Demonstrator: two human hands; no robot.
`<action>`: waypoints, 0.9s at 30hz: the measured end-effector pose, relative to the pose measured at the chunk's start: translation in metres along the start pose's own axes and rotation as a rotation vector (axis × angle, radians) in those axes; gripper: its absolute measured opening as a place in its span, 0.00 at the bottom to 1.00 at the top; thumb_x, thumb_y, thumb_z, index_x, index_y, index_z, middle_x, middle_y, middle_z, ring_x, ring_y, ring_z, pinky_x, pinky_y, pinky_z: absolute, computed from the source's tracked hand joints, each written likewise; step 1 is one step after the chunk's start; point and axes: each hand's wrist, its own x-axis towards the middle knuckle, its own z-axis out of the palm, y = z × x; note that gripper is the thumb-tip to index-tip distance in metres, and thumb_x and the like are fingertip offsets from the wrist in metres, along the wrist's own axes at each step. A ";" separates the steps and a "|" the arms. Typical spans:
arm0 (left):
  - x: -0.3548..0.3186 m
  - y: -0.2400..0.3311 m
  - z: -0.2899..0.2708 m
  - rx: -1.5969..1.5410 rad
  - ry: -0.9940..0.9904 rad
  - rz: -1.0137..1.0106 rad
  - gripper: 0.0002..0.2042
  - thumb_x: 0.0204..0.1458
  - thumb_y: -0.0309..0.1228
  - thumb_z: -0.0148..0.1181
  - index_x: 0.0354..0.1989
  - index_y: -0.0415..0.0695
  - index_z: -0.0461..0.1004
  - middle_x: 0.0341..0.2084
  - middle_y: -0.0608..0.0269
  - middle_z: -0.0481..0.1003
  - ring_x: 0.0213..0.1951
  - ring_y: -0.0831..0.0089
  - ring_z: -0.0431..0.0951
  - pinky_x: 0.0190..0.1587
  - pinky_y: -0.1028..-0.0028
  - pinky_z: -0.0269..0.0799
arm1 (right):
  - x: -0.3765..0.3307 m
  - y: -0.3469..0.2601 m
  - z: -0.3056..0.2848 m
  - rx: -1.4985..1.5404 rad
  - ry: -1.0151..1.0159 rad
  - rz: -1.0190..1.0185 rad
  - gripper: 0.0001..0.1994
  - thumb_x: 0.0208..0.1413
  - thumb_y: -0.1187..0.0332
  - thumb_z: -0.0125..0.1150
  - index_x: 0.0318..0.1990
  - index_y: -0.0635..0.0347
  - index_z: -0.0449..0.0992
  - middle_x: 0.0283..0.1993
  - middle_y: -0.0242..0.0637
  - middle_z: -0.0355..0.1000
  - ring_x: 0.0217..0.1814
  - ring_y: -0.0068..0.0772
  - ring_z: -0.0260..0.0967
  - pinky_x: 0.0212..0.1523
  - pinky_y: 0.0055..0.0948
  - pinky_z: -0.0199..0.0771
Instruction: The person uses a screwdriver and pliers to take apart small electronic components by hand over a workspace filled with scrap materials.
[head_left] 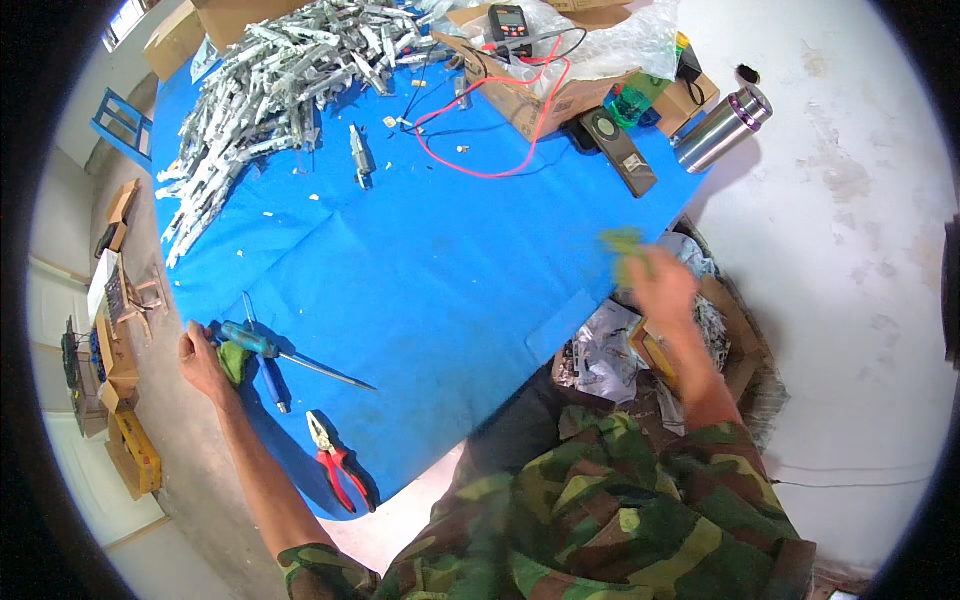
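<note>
My right hand (665,287) is closed on a crumpled green cloth (622,243), blurred by motion, over the table's right edge. My left hand (201,360) rests at the table's left edge with its fingers curled; what they hold, if anything, is hidden. Right beside it lies another green piece of cloth (233,361). A screwdriver with a teal handle (250,340) points its long shaft to the right. Under it lies a thinner blue-handled tool (272,385). Pliers with red handles (338,468) lie closer to me.
A heap of grey metal parts (290,85) covers the table's far left; one similar part (360,157) lies apart. A multimeter (509,25) with red and black leads sits by a cardboard box (520,105). A steel flask (725,130) stands far right. Below the right edge is an open carton (745,340).
</note>
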 end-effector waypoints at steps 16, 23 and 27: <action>0.003 -0.009 0.001 -0.057 -0.088 0.062 0.19 0.68 0.44 0.60 0.31 0.41 0.80 0.25 0.67 0.79 0.28 0.80 0.74 0.34 0.74 0.70 | -0.033 0.028 -0.058 0.269 0.028 0.328 0.16 0.60 0.66 0.68 0.50 0.67 0.82 0.41 0.50 0.81 0.41 0.41 0.80 0.43 0.37 0.78; 0.001 0.045 -0.037 -0.169 -0.097 -0.104 0.16 0.67 0.43 0.63 0.43 0.39 0.81 0.34 0.64 0.81 0.32 0.80 0.75 0.35 0.78 0.71 | 0.005 -0.095 -0.033 0.689 -0.020 0.089 0.14 0.58 0.73 0.68 0.51 0.65 0.81 0.44 0.48 0.80 0.42 0.44 0.80 0.44 0.38 0.79; -0.076 0.132 -0.030 -0.185 -0.158 0.111 0.13 0.67 0.35 0.64 0.49 0.38 0.81 0.39 0.62 0.81 0.39 0.79 0.77 0.40 0.77 0.75 | 0.007 -0.162 -0.031 0.870 -0.196 0.046 0.13 0.57 0.73 0.69 0.50 0.65 0.81 0.43 0.46 0.80 0.42 0.43 0.80 0.43 0.37 0.79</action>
